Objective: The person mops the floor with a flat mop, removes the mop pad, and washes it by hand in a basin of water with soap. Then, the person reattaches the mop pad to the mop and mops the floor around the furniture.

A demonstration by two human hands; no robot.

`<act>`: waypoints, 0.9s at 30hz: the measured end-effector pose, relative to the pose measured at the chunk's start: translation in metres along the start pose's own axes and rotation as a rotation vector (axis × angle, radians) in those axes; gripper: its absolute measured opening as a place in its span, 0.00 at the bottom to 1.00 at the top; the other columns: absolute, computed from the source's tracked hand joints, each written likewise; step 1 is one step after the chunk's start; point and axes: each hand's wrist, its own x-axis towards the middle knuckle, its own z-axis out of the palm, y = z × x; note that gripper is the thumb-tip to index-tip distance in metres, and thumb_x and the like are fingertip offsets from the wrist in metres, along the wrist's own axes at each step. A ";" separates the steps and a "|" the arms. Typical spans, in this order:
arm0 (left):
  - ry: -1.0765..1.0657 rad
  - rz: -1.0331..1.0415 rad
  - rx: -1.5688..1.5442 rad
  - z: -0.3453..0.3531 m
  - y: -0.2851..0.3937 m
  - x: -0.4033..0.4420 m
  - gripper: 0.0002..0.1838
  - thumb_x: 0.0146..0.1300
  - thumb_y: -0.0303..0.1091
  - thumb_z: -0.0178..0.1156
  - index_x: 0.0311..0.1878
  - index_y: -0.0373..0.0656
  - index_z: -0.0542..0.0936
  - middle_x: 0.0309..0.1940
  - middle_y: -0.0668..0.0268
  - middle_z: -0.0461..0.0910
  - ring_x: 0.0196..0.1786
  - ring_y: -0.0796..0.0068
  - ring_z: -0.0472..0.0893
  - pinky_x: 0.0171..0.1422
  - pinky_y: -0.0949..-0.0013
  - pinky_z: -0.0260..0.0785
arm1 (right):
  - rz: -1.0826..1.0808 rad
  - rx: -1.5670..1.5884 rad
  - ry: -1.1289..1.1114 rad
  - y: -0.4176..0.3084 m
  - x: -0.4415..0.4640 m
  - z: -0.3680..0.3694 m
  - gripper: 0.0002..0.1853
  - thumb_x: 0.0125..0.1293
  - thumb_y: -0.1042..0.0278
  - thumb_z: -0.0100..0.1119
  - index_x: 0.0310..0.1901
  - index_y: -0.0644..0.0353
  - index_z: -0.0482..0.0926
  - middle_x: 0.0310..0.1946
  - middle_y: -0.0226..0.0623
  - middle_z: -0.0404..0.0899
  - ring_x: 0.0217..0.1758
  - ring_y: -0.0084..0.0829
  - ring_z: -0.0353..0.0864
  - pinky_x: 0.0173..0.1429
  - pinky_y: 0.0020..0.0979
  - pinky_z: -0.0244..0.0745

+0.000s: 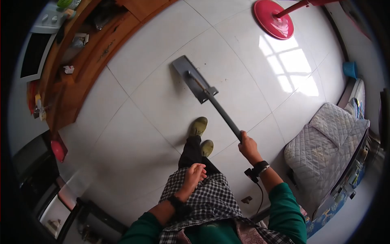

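Note:
My right hand point(249, 147) is closed around the dark grey handle of a flat mop point(223, 114). Its long rectangular grey head point(185, 65) is tilted over the white tiled floor, ahead of my shoes point(199, 127); whether it touches the tiles I cannot tell. Held in front of my black-and-white checked apron point(215, 193), my left hand point(196, 175) has loosely bent fingers and nothing in it. A few small dark crumbs point(204, 64) lie on the floor to the right of the mop head.
A wooden cabinet point(91, 79) with open shelves runs along the left. At the upper right stands a round red base point(273, 18) with a pole. Grey quilted padding point(321, 150) covers something at the right, near a blue bin point(349, 70). A red object point(58, 150) is at the left.

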 end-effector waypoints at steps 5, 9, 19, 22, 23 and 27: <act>-0.036 -0.005 0.142 0.010 -0.023 -0.008 0.13 0.66 0.39 0.47 0.41 0.39 0.74 0.27 0.68 0.76 0.25 0.83 0.76 0.26 0.80 0.67 | 0.175 -0.028 0.220 0.050 -0.003 -0.016 0.18 0.49 0.71 0.56 0.42 0.61 0.64 0.24 0.53 0.76 0.30 0.55 0.75 0.33 0.50 0.70; -0.050 0.041 0.141 0.009 -0.039 -0.017 0.13 0.66 0.38 0.46 0.41 0.39 0.74 0.27 0.68 0.76 0.25 0.82 0.77 0.26 0.80 0.67 | 0.315 -0.074 0.345 0.096 0.033 -0.032 0.15 0.51 0.71 0.55 0.38 0.63 0.64 0.28 0.55 0.76 0.35 0.56 0.76 0.38 0.49 0.71; -0.001 -0.088 0.085 0.003 -0.080 -0.029 0.14 0.65 0.39 0.46 0.42 0.37 0.74 0.28 0.66 0.75 0.27 0.80 0.77 0.30 0.79 0.69 | 0.492 0.237 0.216 0.119 0.073 0.062 0.16 0.53 0.76 0.47 0.44 0.69 0.62 0.35 0.65 0.73 0.43 0.60 0.73 0.47 0.48 0.70; 0.017 -0.111 0.082 0.006 -0.075 -0.037 0.14 0.66 0.39 0.46 0.43 0.37 0.74 0.29 0.66 0.75 0.28 0.78 0.77 0.31 0.78 0.69 | 0.378 0.163 0.095 0.111 0.030 0.108 0.18 0.55 0.76 0.45 0.47 0.69 0.59 0.32 0.60 0.75 0.38 0.57 0.75 0.41 0.49 0.70; 0.027 -0.132 0.077 0.008 -0.074 -0.041 0.15 0.66 0.39 0.46 0.43 0.37 0.73 0.29 0.65 0.75 0.29 0.77 0.77 0.31 0.77 0.69 | 0.329 0.138 0.043 0.111 0.015 0.124 0.17 0.56 0.77 0.43 0.48 0.69 0.59 0.31 0.58 0.76 0.37 0.55 0.76 0.39 0.48 0.71; 0.054 -0.134 0.112 0.012 -0.068 -0.049 0.14 0.66 0.37 0.45 0.42 0.35 0.72 0.30 0.63 0.75 0.30 0.74 0.78 0.32 0.75 0.71 | 0.302 0.175 0.012 0.100 -0.021 0.158 0.09 0.57 0.78 0.42 0.41 0.67 0.62 0.28 0.54 0.77 0.34 0.52 0.77 0.38 0.47 0.71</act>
